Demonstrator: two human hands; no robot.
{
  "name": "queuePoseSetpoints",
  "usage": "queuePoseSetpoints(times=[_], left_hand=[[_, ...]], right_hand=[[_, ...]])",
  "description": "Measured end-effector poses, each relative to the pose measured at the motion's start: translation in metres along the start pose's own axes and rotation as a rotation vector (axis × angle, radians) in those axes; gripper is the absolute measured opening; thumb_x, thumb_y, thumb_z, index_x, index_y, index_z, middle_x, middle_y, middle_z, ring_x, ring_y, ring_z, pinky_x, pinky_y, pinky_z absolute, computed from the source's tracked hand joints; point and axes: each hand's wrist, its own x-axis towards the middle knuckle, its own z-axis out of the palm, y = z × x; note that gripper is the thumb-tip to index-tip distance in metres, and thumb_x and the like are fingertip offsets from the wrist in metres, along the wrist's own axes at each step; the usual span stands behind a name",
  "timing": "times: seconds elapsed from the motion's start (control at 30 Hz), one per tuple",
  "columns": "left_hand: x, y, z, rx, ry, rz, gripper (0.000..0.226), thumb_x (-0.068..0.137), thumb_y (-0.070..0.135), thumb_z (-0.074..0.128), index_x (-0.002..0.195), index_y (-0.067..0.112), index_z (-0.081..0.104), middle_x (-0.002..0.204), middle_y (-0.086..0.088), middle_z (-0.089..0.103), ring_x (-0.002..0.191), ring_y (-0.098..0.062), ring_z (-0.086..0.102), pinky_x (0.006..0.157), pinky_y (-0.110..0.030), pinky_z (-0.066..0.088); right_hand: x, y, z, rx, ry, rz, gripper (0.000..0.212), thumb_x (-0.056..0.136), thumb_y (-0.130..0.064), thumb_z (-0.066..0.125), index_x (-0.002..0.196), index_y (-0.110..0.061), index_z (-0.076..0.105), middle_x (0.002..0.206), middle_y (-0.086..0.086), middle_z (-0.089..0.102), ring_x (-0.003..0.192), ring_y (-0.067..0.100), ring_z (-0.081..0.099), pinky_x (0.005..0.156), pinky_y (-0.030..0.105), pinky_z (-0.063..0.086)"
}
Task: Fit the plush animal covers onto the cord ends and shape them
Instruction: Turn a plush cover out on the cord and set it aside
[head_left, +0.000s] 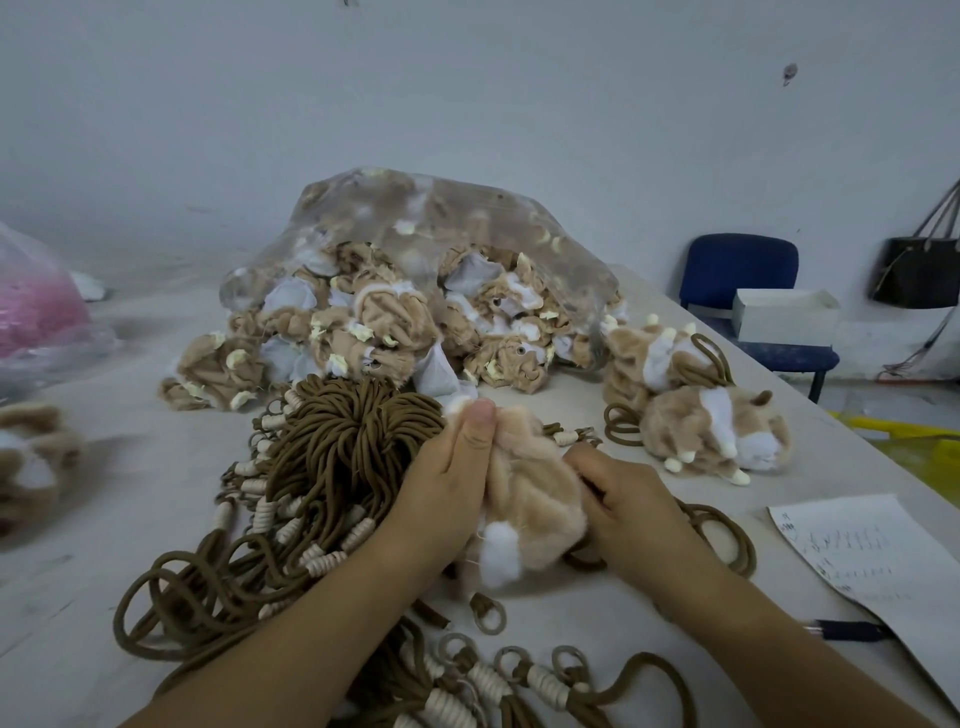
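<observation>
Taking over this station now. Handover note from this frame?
Left hand: grips the plush cover near its top.
Right hand: grips the same cover from the right.
Stock: bundle of brown cords left of the hands; clear bag of loose covers behind it.
Done: a few fitted animals lie at the right with cord loops showing.
Left: finish fitting and shaping the cover in hand, though its cord end is hidden; many cords and covers are still to do.

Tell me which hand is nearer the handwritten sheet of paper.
Right. The right hand grips the plush cover on the side toward the paper; the left hand holds its far side.
</observation>
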Motion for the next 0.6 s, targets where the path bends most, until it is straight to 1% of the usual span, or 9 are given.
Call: queuePoseSetpoints(times=[0.07, 0.13, 0.2, 0.27, 0.33, 0.37, 0.43, 0.53, 0.6], left_hand=[[-0.002, -0.001, 0.005, 0.036, -0.057, -0.048, 0.057, 0.079, 0.075, 0.038, 0.084, 0.03, 0.073, 0.078, 0.005, 0.073, 0.078, -0.006, 0.07, 0.069, -0.023, 0.055], [-0.003, -0.006, 0.009, 0.101, -0.081, -0.075, 0.066, 0.082, 0.077, 0.039, 0.094, 0.022, 0.074, 0.088, -0.002, 0.075, 0.087, -0.012, 0.072, 0.079, -0.034, 0.058], [-0.004, -0.007, 0.01, 0.131, -0.068, -0.082, 0.068, 0.079, 0.075, 0.037, 0.093, 0.019, 0.073, 0.088, -0.005, 0.075, 0.086, -0.015, 0.072, 0.082, -0.04, 0.058], [-0.005, -0.006, 0.009, 0.125, -0.042, -0.104, 0.06, 0.081, 0.072, 0.039, 0.087, 0.022, 0.072, 0.083, -0.006, 0.074, 0.081, -0.017, 0.072, 0.078, -0.044, 0.059], [-0.006, -0.007, 0.008, 0.148, -0.016, -0.09, 0.052, 0.084, 0.067, 0.042, 0.084, 0.024, 0.071, 0.078, -0.008, 0.072, 0.076, -0.021, 0.071, 0.071, -0.045, 0.058], [-0.006, -0.006, 0.007, 0.157, -0.005, -0.076, 0.052, 0.083, 0.068, 0.043, 0.084, 0.024, 0.069, 0.077, -0.01, 0.071, 0.076, -0.024, 0.07, 0.069, -0.047, 0.056], [-0.006, -0.005, 0.005, 0.138, -0.002, -0.05, 0.062, 0.08, 0.075, 0.045, 0.082, 0.017, 0.068, 0.075, -0.017, 0.068, 0.074, -0.03, 0.068, 0.067, -0.049, 0.054], [-0.007, -0.004, 0.004, 0.141, 0.009, -0.008, 0.077, 0.078, 0.08, 0.041, 0.07, 0.007, 0.062, 0.064, -0.021, 0.061, 0.06, -0.021, 0.06, 0.057, -0.045, 0.048], [-0.006, -0.004, 0.003, 0.137, 0.03, 0.003, 0.066, 0.084, 0.072, 0.039, 0.063, 0.014, 0.061, 0.053, -0.004, 0.059, 0.055, -0.008, 0.057, 0.049, -0.028, 0.046]], right_hand=[[0.002, -0.003, 0.002, 0.04, -0.037, 0.014, 0.019, 0.091, -0.025, 0.056, 0.075, -0.036, 0.056, 0.07, -0.016, 0.062, 0.066, 0.001, 0.056, 0.056, 0.024, 0.046], [0.002, -0.005, 0.003, 0.064, -0.057, -0.008, 0.032, 0.089, -0.015, 0.063, 0.08, -0.045, 0.057, 0.079, -0.033, 0.062, 0.073, -0.01, 0.057, 0.059, 0.01, 0.044], [0.001, -0.004, 0.003, 0.052, -0.067, -0.009, 0.041, 0.088, -0.012, 0.064, 0.082, -0.052, 0.052, 0.077, -0.034, 0.062, 0.073, -0.012, 0.057, 0.059, 0.006, 0.042], [0.001, -0.002, 0.002, 0.035, -0.083, 0.016, 0.028, 0.09, -0.013, 0.061, 0.087, -0.041, 0.059, 0.073, -0.018, 0.066, 0.071, -0.001, 0.059, 0.057, 0.015, 0.045], [0.002, 0.001, 0.0, 0.009, -0.099, 0.054, 0.009, 0.092, -0.015, 0.057, 0.09, -0.02, 0.063, 0.074, -0.005, 0.066, 0.068, 0.009, 0.059, 0.063, 0.033, 0.049], [0.003, 0.003, -0.001, -0.001, -0.097, 0.057, 0.01, 0.093, -0.016, 0.055, 0.087, -0.019, 0.062, 0.072, -0.004, 0.065, 0.066, 0.01, 0.058, 0.063, 0.037, 0.048], [0.002, 0.003, -0.002, -0.015, -0.084, 0.04, 0.024, 0.094, -0.022, 0.052, 0.072, -0.03, 0.051, 0.065, -0.006, 0.059, 0.062, 0.011, 0.053, 0.058, 0.036, 0.045], [0.001, 0.008, -0.007, -0.032, -0.096, 0.038, 0.029, 0.093, -0.033, 0.046, 0.065, -0.037, 0.042, 0.068, -0.008, 0.056, 0.061, 0.01, 0.05, 0.058, 0.037, 0.042], [0.001, 0.011, -0.009, -0.05, -0.101, 0.042, 0.025, 0.091, -0.043, 0.042, 0.067, -0.038, 0.046, 0.068, -0.011, 0.057, 0.063, 0.007, 0.051, 0.058, 0.034, 0.043]])
